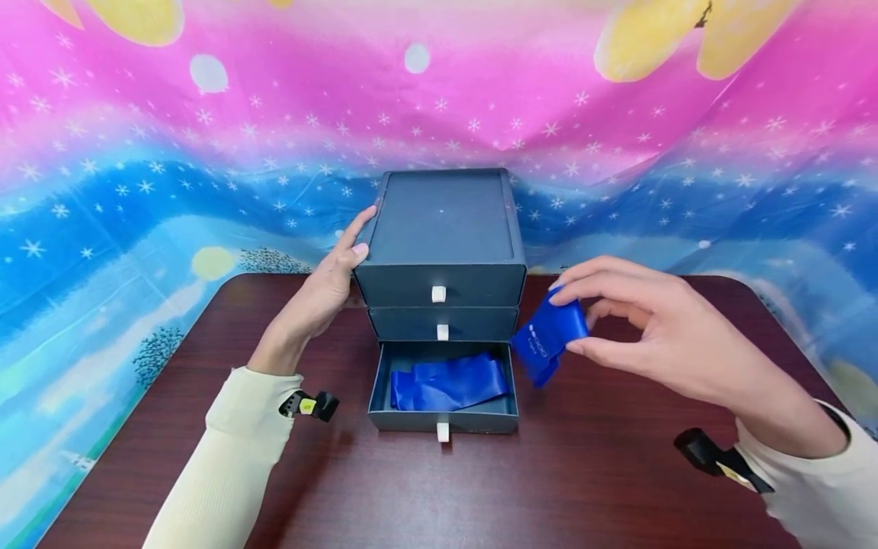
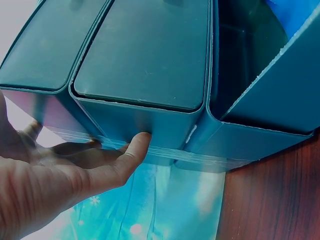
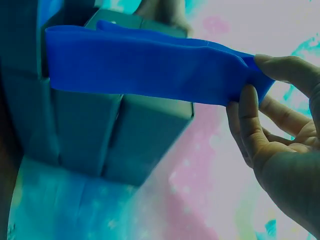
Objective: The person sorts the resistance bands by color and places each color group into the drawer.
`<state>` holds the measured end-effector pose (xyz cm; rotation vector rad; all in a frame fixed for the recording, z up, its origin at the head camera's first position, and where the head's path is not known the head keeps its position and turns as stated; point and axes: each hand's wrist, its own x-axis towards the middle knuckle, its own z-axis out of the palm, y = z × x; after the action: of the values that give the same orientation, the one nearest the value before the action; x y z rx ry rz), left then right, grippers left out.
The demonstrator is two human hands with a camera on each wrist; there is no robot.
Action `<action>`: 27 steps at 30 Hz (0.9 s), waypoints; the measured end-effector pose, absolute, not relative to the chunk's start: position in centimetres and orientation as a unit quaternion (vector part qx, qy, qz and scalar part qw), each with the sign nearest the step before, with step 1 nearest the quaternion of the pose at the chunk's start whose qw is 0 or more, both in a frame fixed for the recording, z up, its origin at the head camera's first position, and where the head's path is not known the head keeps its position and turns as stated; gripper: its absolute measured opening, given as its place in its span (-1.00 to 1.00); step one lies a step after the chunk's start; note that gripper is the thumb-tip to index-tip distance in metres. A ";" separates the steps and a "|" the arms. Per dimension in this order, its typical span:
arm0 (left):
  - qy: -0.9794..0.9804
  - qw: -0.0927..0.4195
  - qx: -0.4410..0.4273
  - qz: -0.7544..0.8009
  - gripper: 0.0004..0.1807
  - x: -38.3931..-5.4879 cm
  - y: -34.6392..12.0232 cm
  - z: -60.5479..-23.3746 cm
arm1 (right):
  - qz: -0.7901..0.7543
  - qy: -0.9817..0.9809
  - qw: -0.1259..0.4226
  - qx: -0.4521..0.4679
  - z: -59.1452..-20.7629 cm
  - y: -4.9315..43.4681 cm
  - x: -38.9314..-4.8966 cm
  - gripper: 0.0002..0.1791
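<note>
A dark blue-grey three-drawer box stands on the table, its bottom drawer pulled out. Folded blue satin ribbon lies inside that drawer. My right hand pinches a folded blue ribbon with small white print, between thumb and fingers, in the air right of the drawers. In the right wrist view, this ribbon stretches from the fingertips toward the box as a flat loop. My left hand rests against the left side of the box, fingers extended; the left wrist view shows its thumb on the side wall.
White pull tabs stick out from the drawer fronts. The upper and middle drawers are closed. Behind the dark red wood table hangs a pink and blue patterned cloth. Each wrist wears a strapped black camera.
</note>
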<state>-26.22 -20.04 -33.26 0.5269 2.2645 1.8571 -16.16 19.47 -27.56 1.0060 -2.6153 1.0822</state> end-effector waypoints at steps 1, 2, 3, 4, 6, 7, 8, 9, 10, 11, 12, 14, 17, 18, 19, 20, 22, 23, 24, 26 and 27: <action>0.758 0.083 0.176 0.622 -0.37 -26.2 -20.0 -33.3 | 0.360 -0.866 0.068 0.341 -27.4 19.0 -16.0 -0.47; 0.758 0.082 0.176 0.622 -0.37 -26.2 -20.1 -33.3 | 0.357 -0.864 0.071 0.348 -27.3 18.5 -15.9 -0.48; 0.758 0.082 0.176 0.622 -0.37 -26.2 -20.1 -33.3 | 0.354 -0.861 0.075 0.356 -27.2 18.0 -15.8 -0.50; 0.758 0.082 0.176 0.622 -0.37 -26.2 -20.1 -33.3 | 0.352 -0.857 0.081 0.367 -27.2 17.5 -15.8 -0.51; 0.757 0.083 0.177 0.624 -0.37 -26.2 -20.1 -33.3 | 0.350 -0.847 0.092 0.389 -27.4 16.4 -15.8 -0.53; 0.755 0.084 0.177 0.625 -0.37 -26.2 -20.0 -33.3 | 0.350 -0.842 0.095 0.399 -27.5 15.9 -15.9 -0.55; 0.755 0.084 0.177 0.626 -0.37 -26.2 -20.0 -33.3 | 0.349 -0.839 0.097 0.405 -27.7 15.4 -15.9 -0.56; 0.754 0.085 0.178 0.626 -0.37 -26.2 -20.0 -33.3 | 0.351 -0.836 0.096 0.410 -27.9 14.8 -16.0 -0.57; 0.754 0.085 0.178 0.627 -0.37 -26.2 -20.0 -33.3 | 0.357 -0.833 0.092 0.413 -28.1 14.3 -16.0 -0.58; 0.754 0.085 0.178 0.627 -0.37 -26.2 -20.0 -33.2 | 0.364 -0.831 0.085 0.413 -28.3 13.8 -16.1 -0.59; 0.754 0.085 0.179 0.626 -0.37 -26.1 -20.0 -33.2 | 0.368 -0.830 0.079 0.410 -28.5 13.3 -16.1 -0.60; 0.755 0.085 0.180 0.625 -0.37 -26.1 -20.0 -33.1 | 0.376 -0.834 0.063 0.399 -28.9 12.3 -16.2 -0.63; 0.756 0.085 0.183 0.622 -0.37 -26.0 -20.0 -33.0 | 0.390 -0.835 0.038 0.387 -29.5 10.9 -16.3 -0.65; 0.756 0.086 0.183 0.623 -0.37 -26.0 -20.0 -33.0 | 0.392 -0.836 0.031 0.384 -29.7 10.4 -16.4 -0.65; 0.756 0.087 0.185 0.622 -0.36 -26.0 -20.0 -33.0 | 0.395 -0.836 0.023 0.381 -30.0 10.0 -16.5 -0.65; 0.754 0.088 0.184 0.624 -0.36 -26.0 -20.0 -33.1 | 0.397 -0.836 0.017 0.378 -30.1 9.5 -16.6 -0.65; 0.753 0.089 0.184 0.626 -0.37 -26.0 -20.0 -33.1 | 0.403 -0.834 0.008 0.377 -30.5 8.7 -16.7 -0.64; 0.752 0.089 0.184 0.627 -0.37 -26.1 -20.0 -33.1 | 0.405 -0.834 0.005 0.375 -30.7 8.4 -16.8 -0.63; 0.751 0.089 0.182 0.629 -0.37 -26.1 -20.0 -33.1 | 0.408 -0.832 0.001 0.376 -30.8 8.0 -16.8 -0.63; 0.750 0.088 0.181 0.630 -0.38 -26.1 -20.0 -33.2 | 0.416 -0.826 -0.003 0.380 -31.1 7.3 -17.0 -0.64; 0.751 0.087 0.181 0.629 -0.38 -26.1 -20.1 -33.2 | 0.421 -0.822 -0.006 0.383 -31.3 6.9 -17.0 -0.64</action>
<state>-26.14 -20.08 -33.22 0.5388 2.2376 1.8717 -17.05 6.91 -31.28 1.2084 -2.5926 1.3258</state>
